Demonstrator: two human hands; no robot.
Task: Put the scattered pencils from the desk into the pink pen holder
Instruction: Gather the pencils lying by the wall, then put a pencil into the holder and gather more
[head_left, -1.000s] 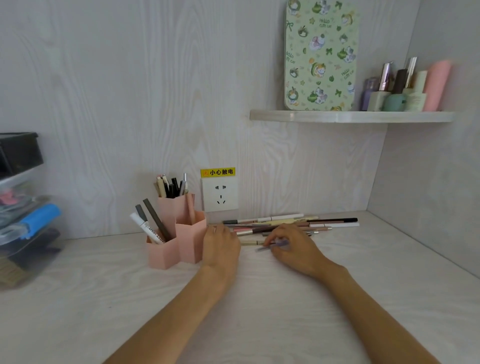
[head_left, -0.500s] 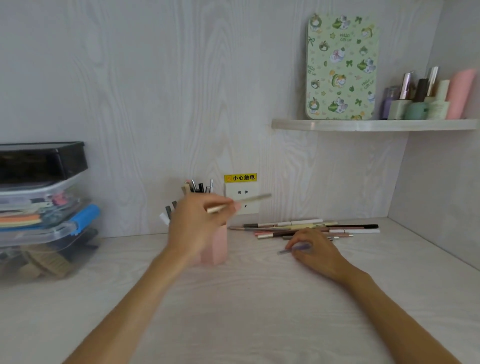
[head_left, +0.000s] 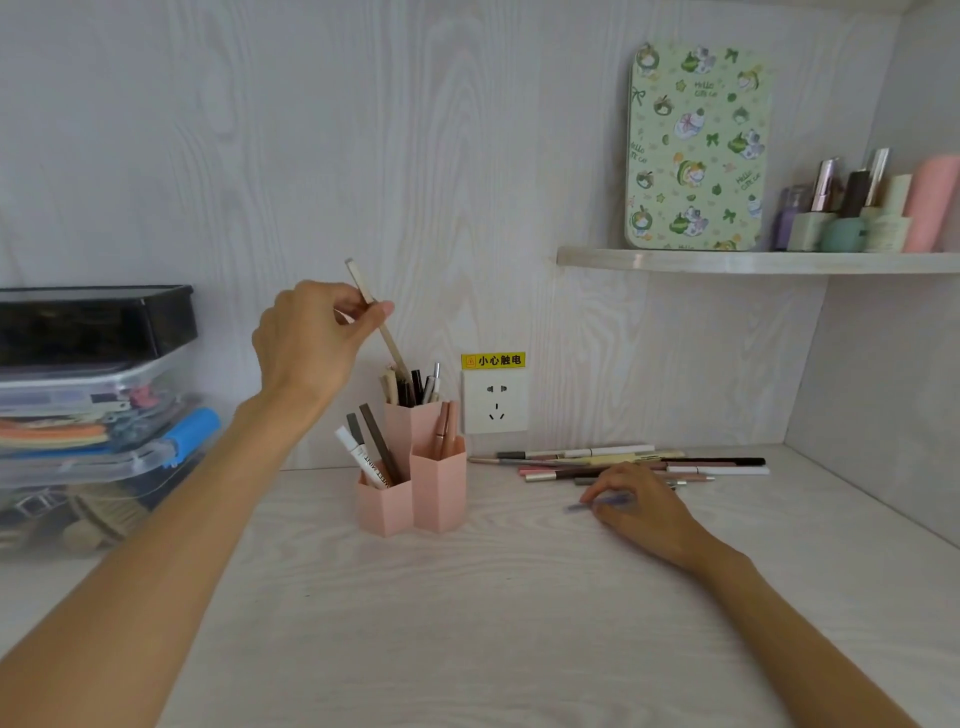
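A pink pen holder (head_left: 436, 488) made of three hexagonal tubes stands on the desk near the back wall, each tube holding several pens and pencils. Above its tallest rear tube, my left hand (head_left: 306, 343) pinches a beige pencil (head_left: 384, 332), tilted, with its lower tip down among the pencils in that tube. To the right, several scattered pencils (head_left: 623, 462) lie in a row along the wall. My right hand (head_left: 639, 506) rests on the desk in front of them, fingers closed on a purple pencil (head_left: 576, 507) that lies flat.
Stacked clear storage boxes (head_left: 88, 415) with a black lid fill the left side. A wall socket (head_left: 496, 402) with a yellow warning label sits just behind the holder. A corner shelf (head_left: 753, 260) above right carries a green tin and several cosmetic bottles. The right wall closes in the desk.
My left hand lifted the beige pencil off the desk, raised it above the holder and turned it from level to tip-down into the rear tube. My right hand stayed on the purple pencil.
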